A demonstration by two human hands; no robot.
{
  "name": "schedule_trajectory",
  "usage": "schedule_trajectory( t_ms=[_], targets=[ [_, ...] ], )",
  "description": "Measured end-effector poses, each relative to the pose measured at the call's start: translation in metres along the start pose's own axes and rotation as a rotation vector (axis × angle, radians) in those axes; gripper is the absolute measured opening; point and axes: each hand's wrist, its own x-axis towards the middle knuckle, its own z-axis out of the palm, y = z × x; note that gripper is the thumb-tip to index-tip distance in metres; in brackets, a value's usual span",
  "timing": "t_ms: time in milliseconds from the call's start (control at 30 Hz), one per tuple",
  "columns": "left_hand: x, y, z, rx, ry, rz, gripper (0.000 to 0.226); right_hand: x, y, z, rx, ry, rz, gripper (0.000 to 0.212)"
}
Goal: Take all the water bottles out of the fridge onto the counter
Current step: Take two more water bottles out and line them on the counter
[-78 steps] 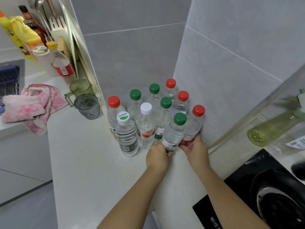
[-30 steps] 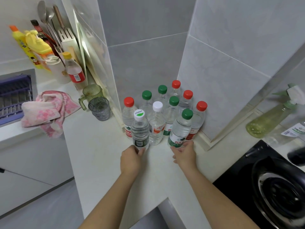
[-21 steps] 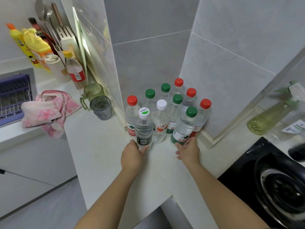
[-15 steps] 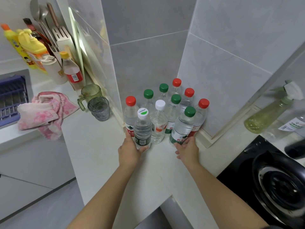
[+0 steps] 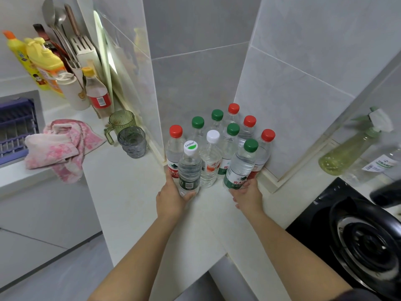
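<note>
1. White counter (image 5: pixel 121 192) runs into a corner of grey tiled walls (image 5: pixel 195 72). Ten water bottles (image 5: pixel 227 148) stand upright there in a tight cluster, with red, green and white caps.
2. At the front left of the cluster is the Cestbon bottle (image 5: pixel 189 168), whose white cap bears a green mark. The left hand (image 5: pixel 171 198) holds it low down, fingers curled round its base.
3. At the front right stands a green-capped bottle (image 5: pixel 240 168) with a green label. The right hand (image 5: pixel 247 196) grips its lower part, thumb up along its right side.
4. A white-capped bottle (image 5: pixel 210 157) stands between these two, just behind them. A red-capped bottle (image 5: pixel 174 146) stands close behind the Cestbon bottle on the left.
5. Left of the cluster, round the wall's edge, a grey tumbler (image 5: pixel 131 141) and a green mug (image 5: pixel 121 122) stand side by side on the counter.
6. Further left a pink towel (image 5: pixel 58 144) lies crumpled, just beside a dish rack (image 5: pixel 15 124).
7. To the right is a black stove (image 5: pixel 358 235). A spray bottle (image 5: pixel 351 148) of pale green liquid stands beyond it, near the wall.
</note>
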Motion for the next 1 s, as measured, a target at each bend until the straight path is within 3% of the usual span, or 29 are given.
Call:
schedule_trajectory(
  t_ms=[233,400,700,1000],
  targets=[
    [-0.022,-0.018,-0.009,0.252,-0.104,-0.059,0.122,-0.029,0.014,-0.02,-0.313,-0.135,-0.093,0.058],
    [-0.062,-0.027,-0.025,0.415,-0.133,0.002,0.113,-0.059,0.013,-0.025,-0.516,-0.231,-0.281,0.068],
    [-0.191,-0.027,-0.059,0.515,0.132,0.0,0.105,-0.135,0.008,-0.045,-0.823,-0.44,-0.671,0.08],
    [-0.36,-0.013,-0.08,0.464,0.387,-0.267,0.092,-0.236,0.009,-0.067,-0.847,-0.582,-1.111,0.08]
  ],
)
